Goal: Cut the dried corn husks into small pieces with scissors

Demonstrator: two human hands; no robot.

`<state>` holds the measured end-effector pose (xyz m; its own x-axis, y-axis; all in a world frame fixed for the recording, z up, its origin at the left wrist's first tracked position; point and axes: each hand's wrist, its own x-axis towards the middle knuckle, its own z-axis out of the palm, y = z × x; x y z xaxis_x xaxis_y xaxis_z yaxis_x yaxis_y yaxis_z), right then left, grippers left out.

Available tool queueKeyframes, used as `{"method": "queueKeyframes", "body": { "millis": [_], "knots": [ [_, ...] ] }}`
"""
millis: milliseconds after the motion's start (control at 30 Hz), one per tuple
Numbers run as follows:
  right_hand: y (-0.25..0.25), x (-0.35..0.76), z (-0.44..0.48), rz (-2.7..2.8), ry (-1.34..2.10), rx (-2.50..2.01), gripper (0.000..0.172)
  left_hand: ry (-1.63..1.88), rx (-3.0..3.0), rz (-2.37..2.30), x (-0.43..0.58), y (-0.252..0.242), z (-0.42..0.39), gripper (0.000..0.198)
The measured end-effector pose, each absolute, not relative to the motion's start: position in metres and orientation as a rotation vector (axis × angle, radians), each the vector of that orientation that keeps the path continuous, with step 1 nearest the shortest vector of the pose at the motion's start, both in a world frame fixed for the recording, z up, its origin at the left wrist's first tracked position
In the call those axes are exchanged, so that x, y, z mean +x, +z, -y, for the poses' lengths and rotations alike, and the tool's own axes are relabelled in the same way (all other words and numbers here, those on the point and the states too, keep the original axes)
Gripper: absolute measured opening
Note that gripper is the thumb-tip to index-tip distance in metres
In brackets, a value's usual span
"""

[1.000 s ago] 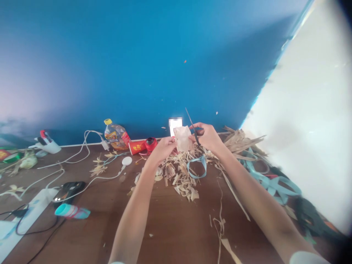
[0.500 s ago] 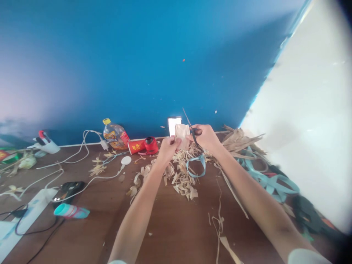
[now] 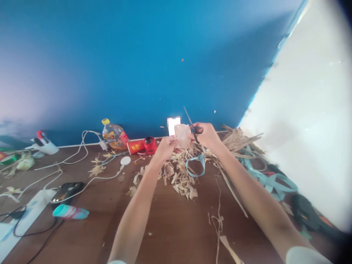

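Between my two hands is a flat, pale beige piece of what looks like dried husk (image 3: 182,136), held up above a heap of scraps. My left hand (image 3: 165,149) pinches its left edge between thumb and fingers. Closed around dark-handled scissors (image 3: 188,115), my right hand (image 3: 207,137) has its fingertips at the piece's right edge. The blades point up and away, clear of the piece. Below lie many curled husk scraps (image 3: 184,179) and a light blue ribbon loop (image 3: 195,165).
Larger dried husks (image 3: 239,140) and tangled blue ribbon (image 3: 275,181) lie at right. Leftward are a red paper cup (image 3: 135,147), a yellow-capped bottle (image 3: 113,136), a white cable with a round charger (image 3: 125,160), a phone (image 3: 68,191) and a power strip (image 3: 30,216). A blue wall rises behind.
The beige piece has turned to show more of its flat face. Both hands stay almost in place, and the scissors have shifted only slightly.
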<state>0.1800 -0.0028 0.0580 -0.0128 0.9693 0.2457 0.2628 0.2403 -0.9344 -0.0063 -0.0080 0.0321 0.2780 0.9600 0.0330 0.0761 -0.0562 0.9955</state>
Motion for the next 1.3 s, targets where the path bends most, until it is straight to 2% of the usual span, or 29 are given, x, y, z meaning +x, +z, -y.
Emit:
{"method": "queueKeyframes", "body": {
  "millis": [200, 500, 767, 967, 1133, 1300],
  "knots": [
    [0.055, 0.185, -0.003, 1.507, 0.857, -1.185, 0.040, 0.916, 1.457, -1.011, -0.007, 0.039, 0.012, 0.013],
    [0.057, 0.178, 0.004, 1.559, 0.879, -1.159, 0.034, 1.071, 1.457, -1.110, 0.000, 0.018, 0.006, 0.036],
    [0.056, 0.180, 0.002, 1.533, 0.852, -1.177, 0.031, 0.998, 1.550, -1.073, -0.007, 0.019, 0.004, 0.031],
    [0.051, 0.179, -0.001, 1.535, 0.888, -1.138, 0.040, 1.032, 1.547, -1.050, -0.008, 0.019, 0.001, 0.027],
    [0.058, 0.195, -0.001, 1.775, 0.775, -1.228, 0.044, 1.116, 1.528, -1.181, -0.015, 0.017, -0.003, 0.025],
    [0.069, 0.219, 0.001, 2.066, 0.841, -1.343, 0.038, 1.138, 1.522, -1.248, -0.026, 0.015, -0.009, 0.026]
  ]
}}
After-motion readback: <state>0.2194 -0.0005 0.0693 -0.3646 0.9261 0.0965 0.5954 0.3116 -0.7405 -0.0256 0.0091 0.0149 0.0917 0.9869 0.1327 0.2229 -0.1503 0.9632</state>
